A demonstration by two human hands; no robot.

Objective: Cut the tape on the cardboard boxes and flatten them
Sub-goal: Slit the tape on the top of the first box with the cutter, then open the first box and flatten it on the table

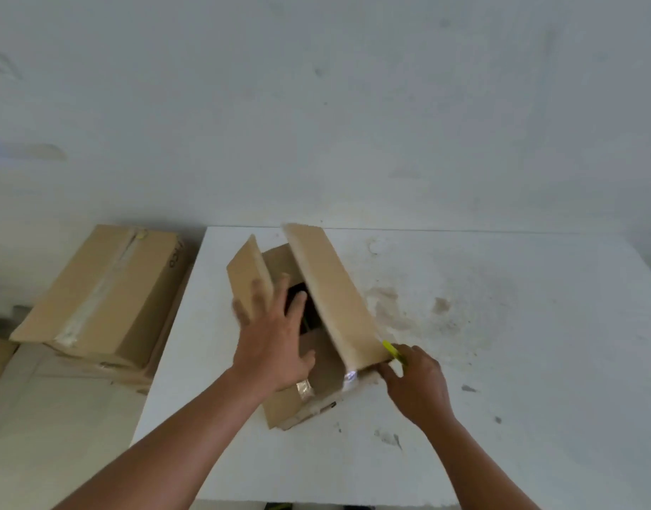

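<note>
Currently, head view: the box (290,406) is sitting mid-tabletop (500,325), top seam already cut, both long flaps standing up. The left hand (270,347) is reaching over the opening with fingers spread and straight, gripping nothing. It is touching or just beside the left flap (248,266); blur is making contact hard to judge. The right hand (417,384) is curling round a yellow cutter (392,349) at the near corner of the right flap (331,292), fingertips seemingly touching that flap's edge.

Step in hand, as judged: spreading the flaps outward before turning the box to reach its bottom seam. To do it well, I am advising keeping the cutter pointing away from the left hand and pressing each flap back along its crease without tearing it.

Hidden: the blade is not showing. The interior is reading dark, contents unclear. The bottom seam is facing down. A second box (139,311), taped shut, is lying off the tabletop to the left.
</note>
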